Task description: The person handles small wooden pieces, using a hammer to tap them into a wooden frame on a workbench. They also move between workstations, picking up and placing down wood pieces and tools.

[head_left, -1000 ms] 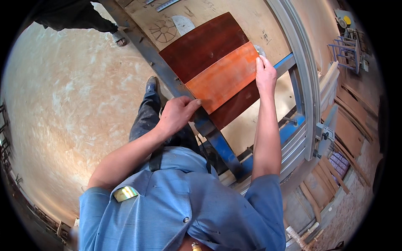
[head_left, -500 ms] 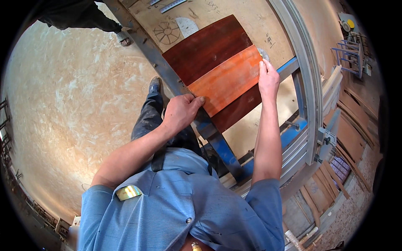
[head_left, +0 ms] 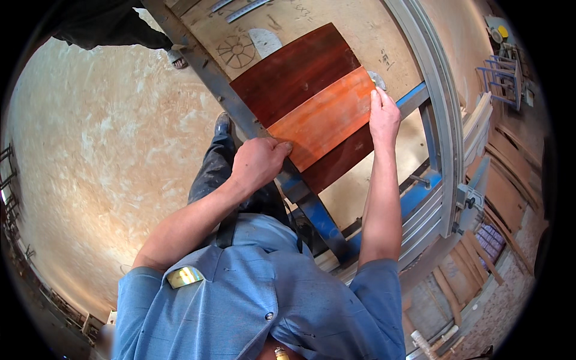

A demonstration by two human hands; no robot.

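Note:
An orange-red wooden board (head_left: pixel 324 117) lies across a wider dark red wooden panel (head_left: pixel 294 75), which shows on both sides of it. My left hand (head_left: pixel 258 161) is closed on the board's near left corner, its thumb on top and its fingers hidden below. At the opposite end my right hand (head_left: pixel 384 117) pinches the board's right edge, thumb side up. Both pieces rest on a metal-framed bench with a plywood top (head_left: pixel 354 198). A pale rounded piece (head_left: pixel 377 79) shows just past the right hand, partly covered by the board.
Steel rules (head_left: pixel 247 11) and a pale half-round piece (head_left: pixel 264 42) lie on the plywood beyond the panel. A curved-looking metal rail (head_left: pixel 441 78) runs along the right. Another person's leg and sandalled foot (head_left: pixel 177 59) stand at upper left. Wooden boards (head_left: pixel 462 279) lie at lower right.
The board and panel sit very slightly farther left in the picture, as does the bench. Both hands keep the same hold on the board.

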